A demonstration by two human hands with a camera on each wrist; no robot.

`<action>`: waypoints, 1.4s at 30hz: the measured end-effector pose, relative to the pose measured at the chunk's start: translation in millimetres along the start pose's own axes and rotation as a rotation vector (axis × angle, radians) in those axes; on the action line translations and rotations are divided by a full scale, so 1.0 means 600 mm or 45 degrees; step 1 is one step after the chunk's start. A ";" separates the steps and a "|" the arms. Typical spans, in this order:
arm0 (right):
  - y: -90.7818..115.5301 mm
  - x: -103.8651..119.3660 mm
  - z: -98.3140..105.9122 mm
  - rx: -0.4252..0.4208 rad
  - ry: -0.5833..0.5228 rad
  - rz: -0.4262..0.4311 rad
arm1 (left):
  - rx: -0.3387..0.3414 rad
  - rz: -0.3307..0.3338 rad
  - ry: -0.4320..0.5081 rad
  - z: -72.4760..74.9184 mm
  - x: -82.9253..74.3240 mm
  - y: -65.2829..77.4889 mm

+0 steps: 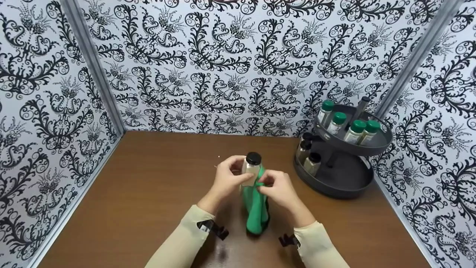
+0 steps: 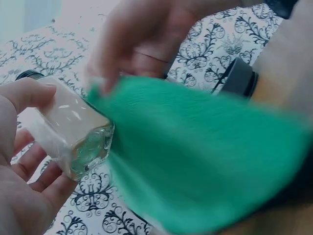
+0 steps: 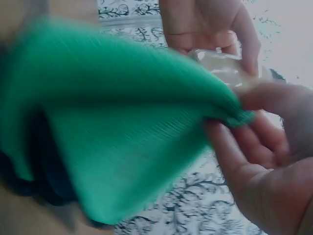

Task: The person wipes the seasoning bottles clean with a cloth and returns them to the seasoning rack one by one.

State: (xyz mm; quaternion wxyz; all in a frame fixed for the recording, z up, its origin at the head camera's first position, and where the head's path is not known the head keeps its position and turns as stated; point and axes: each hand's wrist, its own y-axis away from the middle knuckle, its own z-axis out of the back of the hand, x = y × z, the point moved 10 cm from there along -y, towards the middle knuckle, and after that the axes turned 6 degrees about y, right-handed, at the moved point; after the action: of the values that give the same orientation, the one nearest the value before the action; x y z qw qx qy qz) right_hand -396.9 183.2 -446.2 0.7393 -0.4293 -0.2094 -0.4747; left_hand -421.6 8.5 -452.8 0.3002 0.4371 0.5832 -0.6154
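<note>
My left hand (image 1: 225,178) holds a square glass spice jar (image 1: 250,175) with a black lid, its contents pale. In the left wrist view the jar (image 2: 68,110) is tilted, its clear base towards the cloth and the thumb across its side. My right hand (image 1: 279,190) pinches one end of a green cloth (image 1: 255,214) beside the jar. The rest of the cloth hangs down over the table. In the right wrist view the cloth (image 3: 122,117) is blurred and hides part of the jar. A dark edge shows along the cloth's underside.
A two-tier dark grey turntable rack (image 1: 334,191) stands at the back right. Its upper tier bears several green-capped jars (image 1: 356,131); black-capped jars (image 1: 312,163) stand on the lower one. Patterned walls (image 1: 230,67) enclose the brown table (image 1: 156,178) at the back and sides.
</note>
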 end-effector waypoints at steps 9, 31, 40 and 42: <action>-0.003 -0.020 0.016 -0.062 -0.007 -0.139 | 0.002 0.021 -0.008 0.016 0.036 -0.011; -0.004 -0.053 0.089 -0.375 -0.087 -0.251 | -0.049 0.140 -0.125 0.073 0.172 -0.004; -0.004 -0.056 0.096 -0.403 -0.099 -0.255 | -0.038 0.159 -0.157 0.077 0.184 -0.003; -0.003 -0.055 0.098 -0.408 -0.089 -0.260 | -0.037 0.160 -0.161 0.078 0.186 -0.002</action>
State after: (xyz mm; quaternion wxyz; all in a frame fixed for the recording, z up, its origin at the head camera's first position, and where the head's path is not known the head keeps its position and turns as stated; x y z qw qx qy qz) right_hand -408.3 249.2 -437.2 0.6017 -0.5342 -0.1991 -0.5595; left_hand -480.0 -21.3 -554.2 0.3807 0.4289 0.5434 -0.6131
